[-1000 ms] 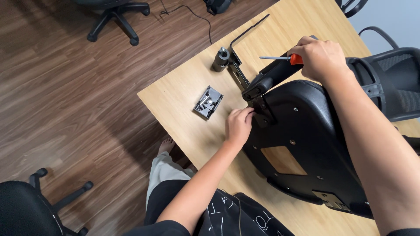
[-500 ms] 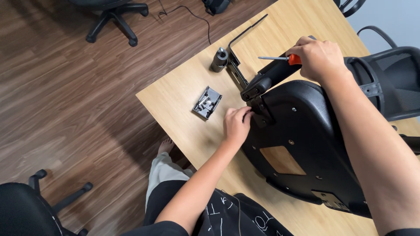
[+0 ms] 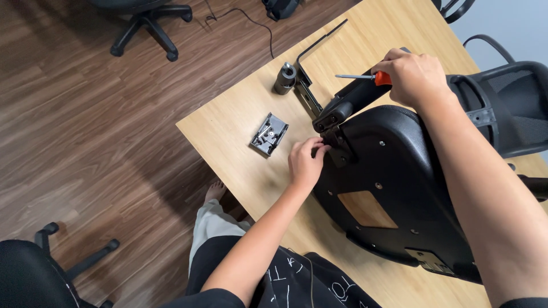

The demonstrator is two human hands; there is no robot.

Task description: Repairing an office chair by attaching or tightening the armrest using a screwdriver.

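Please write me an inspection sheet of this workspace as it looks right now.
Surface: light wooden table, corner over dark wood floor.
Job's things: upturned black chair seat; armrest at its edge; orange-handled screwdriver.
Clutter: small tray of screws; grey cylinder; bent metal lever.
Grippers: left hand fingers at armrest bracket; right hand grips the screwdriver.
Cables: black cable on floor.
Surroundings: office chair base; mesh chair.

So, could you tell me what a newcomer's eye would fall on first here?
The big black chair seat lying underside-up on the wooden table, filling the right half. The right hand grips an orange-handled screwdriver above its armrest, while the left hand touches the bracket at its edge. A small grey parts tray sits left.
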